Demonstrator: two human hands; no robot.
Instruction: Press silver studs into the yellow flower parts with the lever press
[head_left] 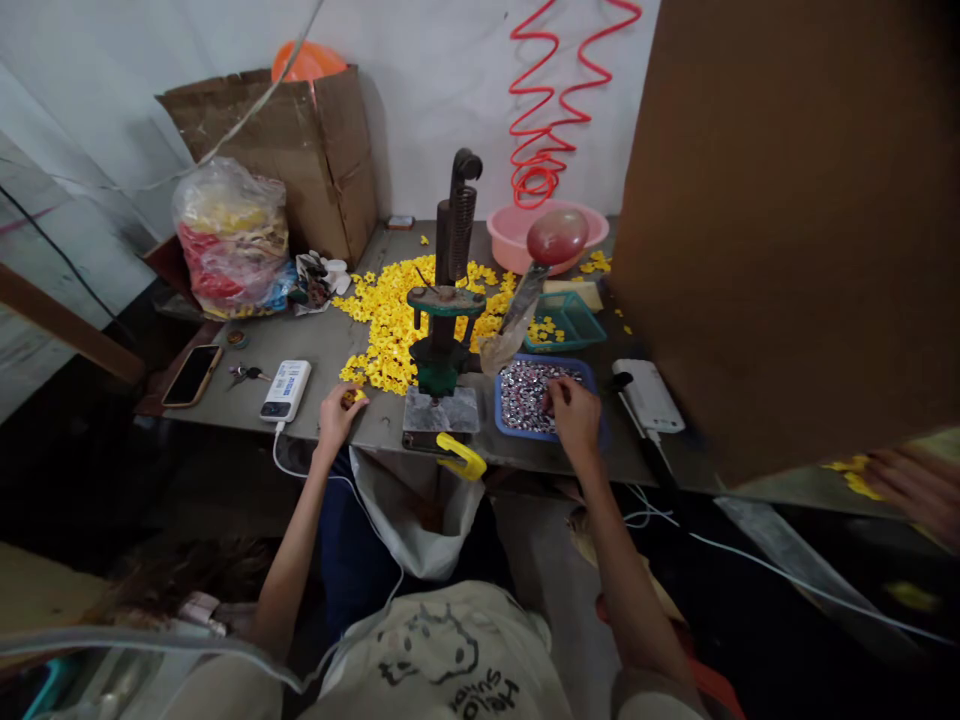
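My left hand (339, 415) is closed at the table's front edge, with a small yellow plastic piece (359, 395) between its fingertips. A heap of similar yellow pieces (386, 318) spreads just beyond it. My right hand (576, 412) reaches into a blue tray (501, 425) of small shiny metal parts (529, 395). Its fingers are pinched together among the parts; what they hold is hidden. Between my hands stands a green hand press (439, 370) with a spring and a ball-ended lever (557, 237). A yellow clamp-like piece (463, 457) sits at its base's front.
A pink basin (510, 230) and a green basket (577, 325) stand behind the tray. White power banks (285, 390) with cables lie on the table, near a phone (193, 376) and keys. A large cardboard sheet (780, 230) blocks the right; another person's hand (919, 485) shows beyond it.
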